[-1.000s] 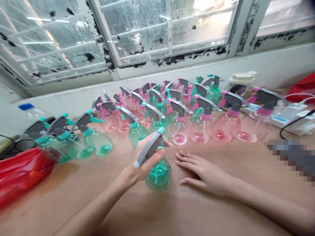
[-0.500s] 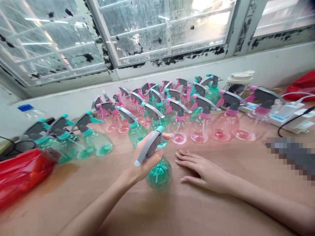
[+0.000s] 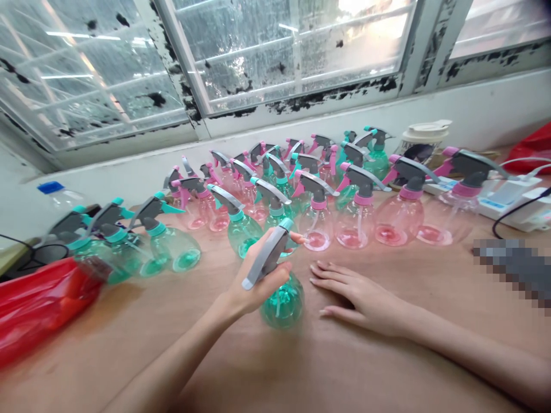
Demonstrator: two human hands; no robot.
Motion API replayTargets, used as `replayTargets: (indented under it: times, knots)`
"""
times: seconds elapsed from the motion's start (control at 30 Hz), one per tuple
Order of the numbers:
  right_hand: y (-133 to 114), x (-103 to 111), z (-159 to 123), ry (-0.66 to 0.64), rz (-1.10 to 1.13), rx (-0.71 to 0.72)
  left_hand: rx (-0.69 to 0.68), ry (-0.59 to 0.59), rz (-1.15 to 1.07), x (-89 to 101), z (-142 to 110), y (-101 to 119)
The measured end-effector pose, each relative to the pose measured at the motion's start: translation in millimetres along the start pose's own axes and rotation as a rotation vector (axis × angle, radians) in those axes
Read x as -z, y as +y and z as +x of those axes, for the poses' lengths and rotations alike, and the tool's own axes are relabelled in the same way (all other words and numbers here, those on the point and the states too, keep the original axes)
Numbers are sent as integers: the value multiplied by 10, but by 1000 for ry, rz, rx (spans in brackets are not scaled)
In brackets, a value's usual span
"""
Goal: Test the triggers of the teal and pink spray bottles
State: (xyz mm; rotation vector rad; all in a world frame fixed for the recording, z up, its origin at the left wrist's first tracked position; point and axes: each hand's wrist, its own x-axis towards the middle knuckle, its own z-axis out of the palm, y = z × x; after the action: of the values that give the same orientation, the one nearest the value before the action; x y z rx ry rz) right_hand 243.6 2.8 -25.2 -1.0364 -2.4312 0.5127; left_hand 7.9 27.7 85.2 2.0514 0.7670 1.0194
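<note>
Green spray bottle (image 3: 283, 304) sits near the middle of a smooth brown tabletop (image 3: 322, 367), its grey head slanting above. At the far left, a red plastic bag (image 3: 43, 310) lies crumpled, an orange-brown patch showing on the surface beside it. Behind it stand grey-headed green bottles (image 3: 185, 255) and a blue-capped clear bottle (image 3: 64, 198). Streaky window panes (image 3: 284, 51) rise at the back, their pale frames blotched with black, above a white wall (image 3: 495, 103). The left hand (image 3: 263, 289) is wrapped around the upper part of the bottle. Beyond it, rows of pink and green bottles (image 3: 316, 223) reach toward the wall. To the right, the right hand (image 3: 357, 295) rests palm down, fingers extended, on the tabletop. Further right are a white-lidded cup (image 3: 424, 135), a white power strip (image 3: 501, 201) with cables, and a dark pixelated shape (image 3: 512, 267).
</note>
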Motion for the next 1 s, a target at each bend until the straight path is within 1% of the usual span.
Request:
replayTargets:
  times: [0.1, 0.27, 0.4, 0.53, 0.73, 0.83, 0.93, 1.0]
  knots:
    - [-1, 0, -8, -2, -4, 4, 34, -8, 11, 7, -5, 7]
    - [-9, 14, -5, -10, -24, 3, -24, 29, 10, 8, -17, 6]
    - [-6, 7, -6, -8, -26, 3, 55, 60, 21, 0, -26, 28]
    - [-3, -2, -13, 4, -11, 9, 115, 61, 35, -5, -40, 68]
    - [-12, 12, -6, -8, -20, 1, 86, 54, 106, 11, -25, 58]
    - [-22, 24, -2, -12, -23, -2, 68, 45, 65, 10, -12, 20]
    - [-27, 32, -4, -25, -27, -2, 0, 69, 16, -7, -8, 9]
    - [-24, 33, -7, -18, -15, 1, -8, 76, 2, -20, -9, 16]
